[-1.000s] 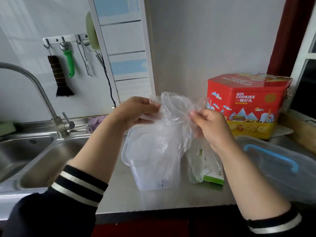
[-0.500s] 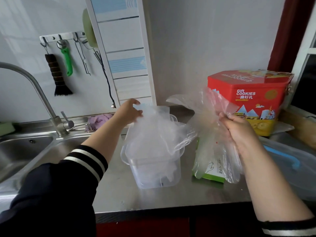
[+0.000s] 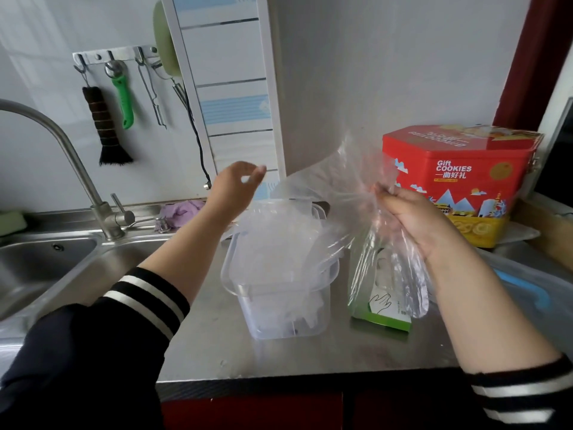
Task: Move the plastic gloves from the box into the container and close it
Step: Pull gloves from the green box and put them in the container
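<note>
plastic gloves [image 3: 335,193] are split between two places right now: a loose heap already sits in the clear container [image 3: 279,293], spilling above its rim, and a fresh bunch hangs from your right hand [image 3: 412,215], held up above the green glove box [image 3: 383,308]. your right grip is pinched tight on that bunch near its top, with the film fanning out toward the wall and trailing down in front of the box. your left hand [image 3: 235,187] is released, fingers loosely spread, holding nothing, hovering just above the far side of the container.

you look to be in the middle of the transfer step, not near closing. the container stands near the front edge of the worktop [image 3: 310,358], with the box just beside it on the right. the lid with the blue handle [image 3: 527,293] lies at the right end of the worktop, partly behind your right forearm.

next, bring the right hand across over the container mouth and let the bunch drop in. the film is light and clingy, so expect it to stick to your fingers; use the free left hand to press the heap down below the rim, or the lid will not seat. whether more gloves remain in the box cannot be told from here.
</note>
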`<state>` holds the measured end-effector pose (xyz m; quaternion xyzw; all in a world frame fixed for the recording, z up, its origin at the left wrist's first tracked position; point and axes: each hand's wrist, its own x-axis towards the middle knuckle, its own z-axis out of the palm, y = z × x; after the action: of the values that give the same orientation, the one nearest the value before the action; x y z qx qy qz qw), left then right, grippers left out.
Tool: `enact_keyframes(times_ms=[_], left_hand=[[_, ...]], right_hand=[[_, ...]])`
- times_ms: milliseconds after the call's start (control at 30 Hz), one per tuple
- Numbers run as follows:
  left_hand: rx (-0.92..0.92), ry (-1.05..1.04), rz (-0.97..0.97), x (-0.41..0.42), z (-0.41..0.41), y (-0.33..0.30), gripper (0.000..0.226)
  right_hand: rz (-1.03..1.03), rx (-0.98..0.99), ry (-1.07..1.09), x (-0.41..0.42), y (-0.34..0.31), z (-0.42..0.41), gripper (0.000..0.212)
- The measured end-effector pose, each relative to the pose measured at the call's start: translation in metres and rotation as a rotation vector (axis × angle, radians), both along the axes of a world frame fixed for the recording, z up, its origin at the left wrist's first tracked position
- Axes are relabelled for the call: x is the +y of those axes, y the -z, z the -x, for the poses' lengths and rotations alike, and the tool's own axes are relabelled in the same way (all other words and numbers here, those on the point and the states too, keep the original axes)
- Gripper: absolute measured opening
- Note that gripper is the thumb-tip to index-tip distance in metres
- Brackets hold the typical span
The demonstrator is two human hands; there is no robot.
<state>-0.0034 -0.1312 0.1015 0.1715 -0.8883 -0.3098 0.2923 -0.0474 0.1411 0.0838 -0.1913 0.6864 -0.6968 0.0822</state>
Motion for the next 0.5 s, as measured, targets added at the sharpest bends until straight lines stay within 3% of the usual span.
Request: enact_keyframes(times_ms=[100, 133, 233, 367, 433, 500], left_hand=[[-0.087, 0.339, -0.655, 0.029, -0.033, -0.041, 0.072], [-0.159, 0.433, -0.763, 0.032, -0.042, -0.05, 0.076], [-0.269, 0.602, -0.718, 0.028, -0.054, -0.056, 0.068], [-0.058, 0.316, -0.811, 0.014, -0.04, -0.05, 0.056], [-0.078, 0.206, -0.794, -0.001, -0.034, -0.041, 0.053], [-0.187, 0.078, -0.594, -0.019, -0.03, -0.028, 0.064]], right_hand=[[-0.086, 0.057, -0.015, -0.026, -0.017, 0.003, 0.008], [-0.089, 0.054, -0.021, -0.035, -0.022, 0.005, 0.01], [-0.135, 0.033, -0.011, -0.062, -0.03, 0.013, 0.016], [-0.242, 0.062, 0.0, -0.091, -0.029, 0.026, 0.014], [-0.332, 0.133, 0.01, -0.103, -0.023, 0.03, 0.012], [-0.472, 0.262, 0.038, -0.113, -0.015, 0.032, 0.014]])
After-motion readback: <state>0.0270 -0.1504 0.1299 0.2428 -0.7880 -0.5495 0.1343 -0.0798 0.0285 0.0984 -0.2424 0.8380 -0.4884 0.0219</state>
